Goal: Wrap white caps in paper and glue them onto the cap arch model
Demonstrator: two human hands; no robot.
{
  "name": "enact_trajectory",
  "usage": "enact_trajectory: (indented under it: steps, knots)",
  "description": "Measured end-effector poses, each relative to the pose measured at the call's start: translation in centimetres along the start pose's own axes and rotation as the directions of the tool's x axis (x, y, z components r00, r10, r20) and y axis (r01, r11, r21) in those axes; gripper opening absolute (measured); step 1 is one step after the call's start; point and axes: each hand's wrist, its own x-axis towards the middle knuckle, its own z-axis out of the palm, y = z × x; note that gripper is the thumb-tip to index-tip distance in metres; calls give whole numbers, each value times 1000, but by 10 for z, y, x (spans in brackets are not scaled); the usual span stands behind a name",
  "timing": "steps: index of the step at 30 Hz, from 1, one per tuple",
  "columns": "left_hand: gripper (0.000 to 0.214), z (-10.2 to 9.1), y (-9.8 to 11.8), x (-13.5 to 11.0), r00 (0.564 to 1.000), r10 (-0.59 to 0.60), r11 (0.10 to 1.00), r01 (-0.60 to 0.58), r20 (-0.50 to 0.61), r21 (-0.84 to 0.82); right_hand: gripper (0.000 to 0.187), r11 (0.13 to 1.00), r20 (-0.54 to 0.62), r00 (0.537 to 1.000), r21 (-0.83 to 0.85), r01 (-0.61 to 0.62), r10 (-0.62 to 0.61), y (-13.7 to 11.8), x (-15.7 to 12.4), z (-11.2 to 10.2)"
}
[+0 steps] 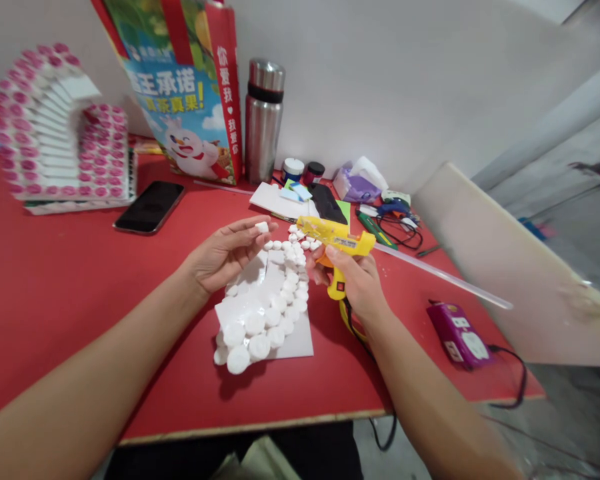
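Observation:
My left hand (pixel 233 252) pinches a small white roll (pixel 262 227) between thumb and fingers, above the far part of a white model. In my right hand (pixel 353 273) is a yellow hot glue gun (pixel 333 235), its nozzle pointing left toward the roll but apart from it. A long clear glue stick (pixel 440 275) sticks out of the gun's back. Below my hands stands the white board model (pixel 250 300), edged with rows of round white rolls (pixel 260 346). Several loose white rolls (pixel 307 245) lie near its far end, partly behind the gun.
At the left stands a pink-and-white curved model (pixel 30 133), near a phone (pixel 149 207). A printed bag (pixel 180 100) and a steel flask (pixel 264 123) line the wall. Tissues (pixel 360 180), a green-handled tool (pixel 376 228) and a purple power socket box (pixel 460 335) with a cord lie right.

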Motion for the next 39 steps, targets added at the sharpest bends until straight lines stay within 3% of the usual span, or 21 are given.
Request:
enact_trajectory:
  steps: [8,14,39]
  knots:
    - [29,1,-2,-2,990,121,981,-130,65,148,23,1000,8,1000,-24,13,-13,-2,-2,0]
    - [31,0,-4,1,976,214,960,-219,47,175,29,998,36,999,-62,8,-6,-3,-2,-2]
    - [30,0,-5,0,989,133,979,-140,61,145,48,976,109,994,-219,3,22,3,-3,-7]
